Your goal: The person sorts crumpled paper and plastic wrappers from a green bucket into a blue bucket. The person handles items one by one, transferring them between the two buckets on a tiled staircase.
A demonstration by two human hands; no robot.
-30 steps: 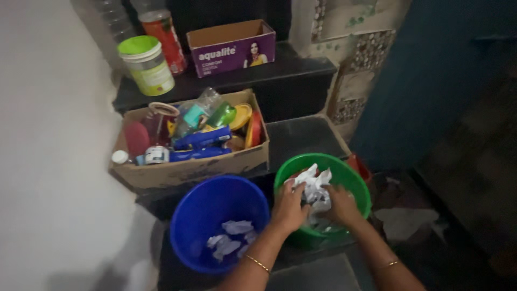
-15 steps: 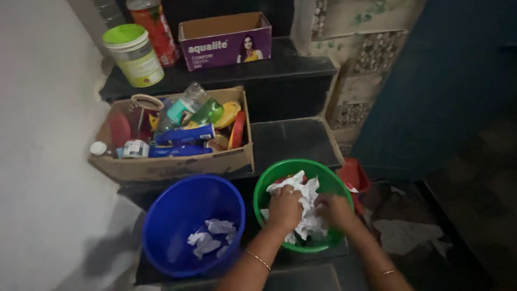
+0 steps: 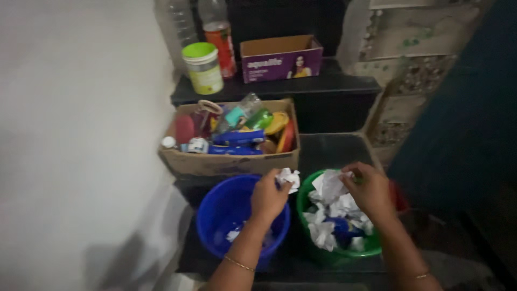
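Note:
A blue bucket [image 3: 215, 226] and a green bucket [image 3: 371, 252] stand side by side on a dark step. The green one is heaped with crumpled white paper [image 3: 328, 210] and a bit of blue. My left hand [image 3: 268, 197] is over the blue bucket's right rim, shut on a crumpled white paper wad [image 3: 289, 178]. A few white scraps [image 3: 232, 235] lie at the bottom of the blue bucket. My right hand [image 3: 370, 191] rests on the paper heap at the green bucket's far right, fingers curled on a sheet [image 3: 329, 186].
Behind the buckets sits a cardboard box [image 3: 226, 161] crammed with bottles, tubes and coloured plastic items. One step higher stand a green-lidded tub [image 3: 203, 69], a red can [image 3: 221, 46] and a purple carton [image 3: 280, 59]. A pale wall runs along the left.
My left hand has left the green bucket and moved left over the blue bucket with a paper wad. The right hand stays on the green bucket's paper. The view has shifted.

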